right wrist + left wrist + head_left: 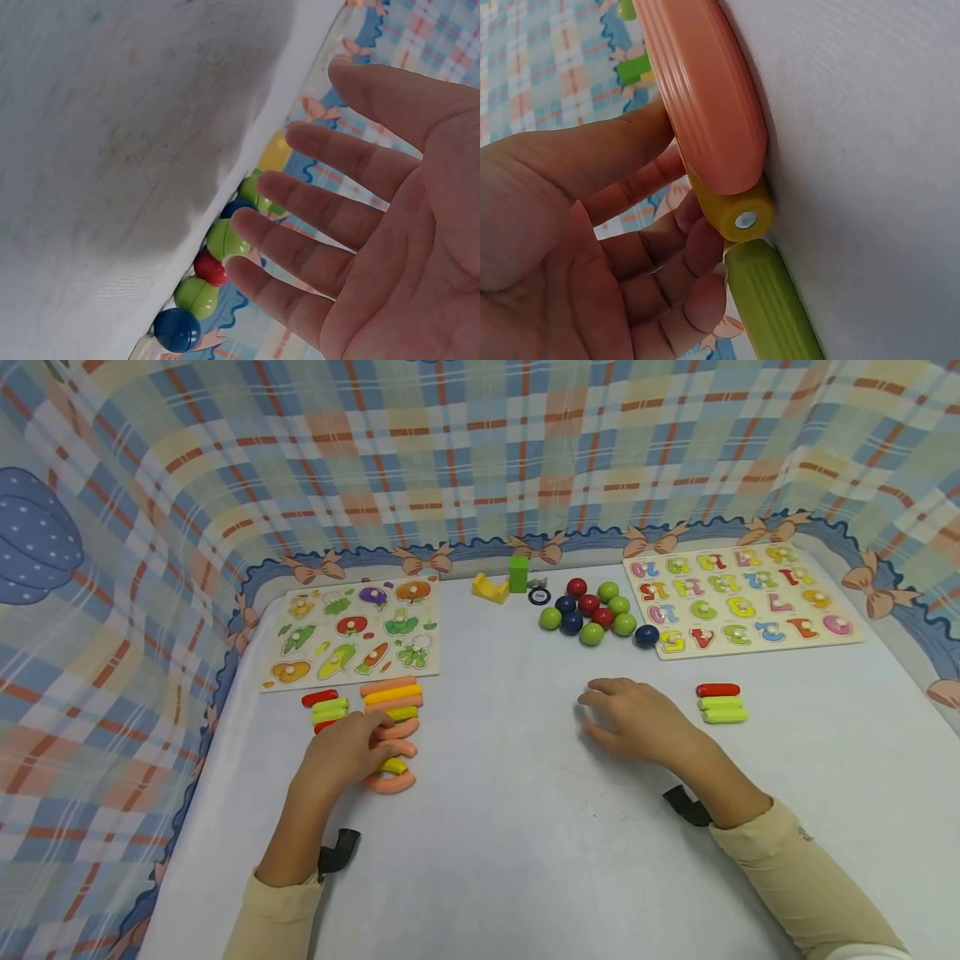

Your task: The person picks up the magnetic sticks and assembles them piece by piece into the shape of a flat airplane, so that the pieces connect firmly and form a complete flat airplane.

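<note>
My left hand (348, 747) is bent over a column of coloured plastic sticks at the left. Its thumb and forefinger pinch about a curved salmon stick (399, 747); their tips are hidden in the left wrist view. There, another salmon stick (709, 97) lies in front of a yellow stick (744, 216) with a round metal end. The other fingertips are curled right at the yellow stick and a green stick (772, 304). My right hand (637, 718) is held over the white table with its fingers spread and nothing in it; its palm shows in the right wrist view.
Red and lime sticks (720, 702) lie at the right, similar ones (328, 705) at the left. A vegetable puzzle board (341, 603) and a number board (720, 585) flank several coloured balls (592, 633), a green block (518, 574) and a yellow piece (490, 589). A plaid curtain hangs behind.
</note>
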A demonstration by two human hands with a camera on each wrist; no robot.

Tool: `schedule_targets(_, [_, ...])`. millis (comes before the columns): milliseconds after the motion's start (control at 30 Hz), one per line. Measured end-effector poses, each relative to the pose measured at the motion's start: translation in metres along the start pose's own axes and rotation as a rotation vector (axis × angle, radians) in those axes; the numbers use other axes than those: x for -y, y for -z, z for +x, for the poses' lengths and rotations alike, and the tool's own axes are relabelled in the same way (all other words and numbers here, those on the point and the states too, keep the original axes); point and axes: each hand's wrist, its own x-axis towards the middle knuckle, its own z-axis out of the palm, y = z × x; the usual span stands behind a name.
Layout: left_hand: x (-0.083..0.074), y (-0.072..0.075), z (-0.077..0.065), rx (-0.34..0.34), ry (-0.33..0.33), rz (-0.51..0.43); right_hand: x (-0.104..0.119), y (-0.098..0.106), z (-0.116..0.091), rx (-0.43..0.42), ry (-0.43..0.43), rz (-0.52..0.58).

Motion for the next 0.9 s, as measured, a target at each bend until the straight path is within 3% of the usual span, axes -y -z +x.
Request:
schedule_targets(400, [-0.0004,0.0018,-0.0006,0.013,0.041,-0.009,-0.0030,-0.0025,0.0010,0.030,-0.016,0.000])
schedule_targets(900, [0.0028,-0.0012,0.0061,0.048,0.021,-0.161,-0.0074,-0.0034,0.0009,0.050,-0.018,0.000])
